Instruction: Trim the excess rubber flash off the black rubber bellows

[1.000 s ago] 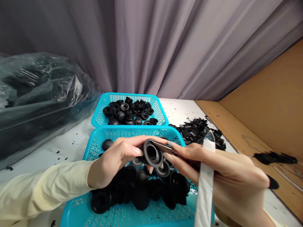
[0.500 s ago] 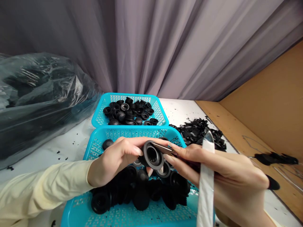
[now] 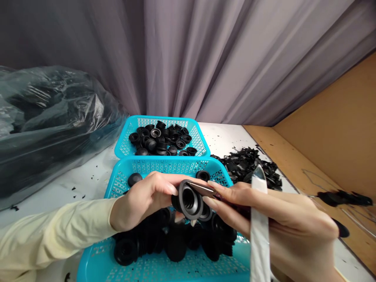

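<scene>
Tilted a shade lower than a second ago, the black rubber boot (image 3: 189, 200) hangs over the near blue basket (image 3: 164, 163) by the surface's (image 3: 88, 176) front edge, open mouth toward the camera. The left hand (image 3: 141, 201) has its fingers clamped on the boot's body from the left. The right hand (image 3: 282, 219) is closed round the tape-wrapped knife (image 3: 260, 235). Its blade (image 3: 203, 188) comes in from the right and touches the flange's top rim, crosswise to the bore.
</scene>
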`<state>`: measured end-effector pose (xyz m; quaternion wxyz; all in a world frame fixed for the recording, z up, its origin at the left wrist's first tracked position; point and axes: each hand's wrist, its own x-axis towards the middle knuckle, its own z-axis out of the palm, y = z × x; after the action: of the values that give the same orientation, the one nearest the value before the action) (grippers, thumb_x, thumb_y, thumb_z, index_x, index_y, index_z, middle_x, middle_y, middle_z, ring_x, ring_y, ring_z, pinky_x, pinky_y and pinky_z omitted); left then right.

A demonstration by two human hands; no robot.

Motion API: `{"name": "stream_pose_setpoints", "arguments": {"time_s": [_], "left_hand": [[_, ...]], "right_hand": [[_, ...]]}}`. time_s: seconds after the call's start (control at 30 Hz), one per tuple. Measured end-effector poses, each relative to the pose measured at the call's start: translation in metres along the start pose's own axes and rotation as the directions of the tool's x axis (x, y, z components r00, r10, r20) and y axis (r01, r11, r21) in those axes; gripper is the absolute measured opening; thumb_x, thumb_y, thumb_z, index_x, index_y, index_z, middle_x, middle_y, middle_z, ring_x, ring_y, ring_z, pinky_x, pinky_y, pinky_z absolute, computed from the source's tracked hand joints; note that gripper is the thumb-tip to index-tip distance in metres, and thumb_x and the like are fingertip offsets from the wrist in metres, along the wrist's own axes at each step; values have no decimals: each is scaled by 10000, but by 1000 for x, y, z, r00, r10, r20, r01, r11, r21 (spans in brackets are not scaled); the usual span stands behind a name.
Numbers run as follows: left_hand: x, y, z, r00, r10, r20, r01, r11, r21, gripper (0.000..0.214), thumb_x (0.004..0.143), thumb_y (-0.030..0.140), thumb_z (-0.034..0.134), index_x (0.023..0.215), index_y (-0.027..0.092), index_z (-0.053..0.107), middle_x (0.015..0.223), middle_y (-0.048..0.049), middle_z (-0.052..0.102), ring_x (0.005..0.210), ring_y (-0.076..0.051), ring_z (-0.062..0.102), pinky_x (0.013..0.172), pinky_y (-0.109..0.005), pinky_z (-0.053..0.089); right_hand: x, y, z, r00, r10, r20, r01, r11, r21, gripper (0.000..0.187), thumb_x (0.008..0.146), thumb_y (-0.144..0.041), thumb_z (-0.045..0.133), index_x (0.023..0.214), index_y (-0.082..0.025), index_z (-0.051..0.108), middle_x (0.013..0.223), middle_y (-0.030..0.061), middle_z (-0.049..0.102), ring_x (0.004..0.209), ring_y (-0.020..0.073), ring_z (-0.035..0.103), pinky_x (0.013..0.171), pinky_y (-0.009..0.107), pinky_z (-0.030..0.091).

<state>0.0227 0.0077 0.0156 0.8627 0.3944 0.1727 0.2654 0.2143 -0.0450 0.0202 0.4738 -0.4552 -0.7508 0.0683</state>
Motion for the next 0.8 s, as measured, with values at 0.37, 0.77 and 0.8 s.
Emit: {"name": "stream_pose_setpoints", "arguments": {"time_s": [0.37, 0.77, 0.8], "left_hand": [[0, -1, -2, 999, -23, 33, 22, 999, 32, 383, 717, 305, 497, 905, 92, 754, 699, -76, 635, 649, -179, 511, 576, -272, 336], [4, 4, 1, 1000, -30, -10, 29, 998, -60, 424, 760, 268, 493, 1061, 69, 715, 752, -93, 706, 664, -183, 578, 597, -268, 391], [4, 3, 0, 1000, -6, -14, 6, 1000, -23, 414, 779, 260, 493, 1076, 71, 711, 778, -97, 714, 673, -183, 582, 631, -283, 413]], "right_hand": [[-1, 2, 0, 1000, 11, 18, -12, 998, 69, 154, 751, -147, 737, 849, -265, 728, 617, -26, 726, 342, 124, 574, 347, 262, 522], [9, -1, -15, 909, 408, -86, -389, 904, 179, 36, 688, -298, 783, 698, -317, 755, 521, -33, 677, 377, 142, 556, 315, 253, 408], [10, 0, -16, 894, 445, -61, -429, 886, 175, 34, 681, -323, 787, 689, -302, 762, 520, -22, 676, 377, 142, 555, 313, 248, 408]]}}
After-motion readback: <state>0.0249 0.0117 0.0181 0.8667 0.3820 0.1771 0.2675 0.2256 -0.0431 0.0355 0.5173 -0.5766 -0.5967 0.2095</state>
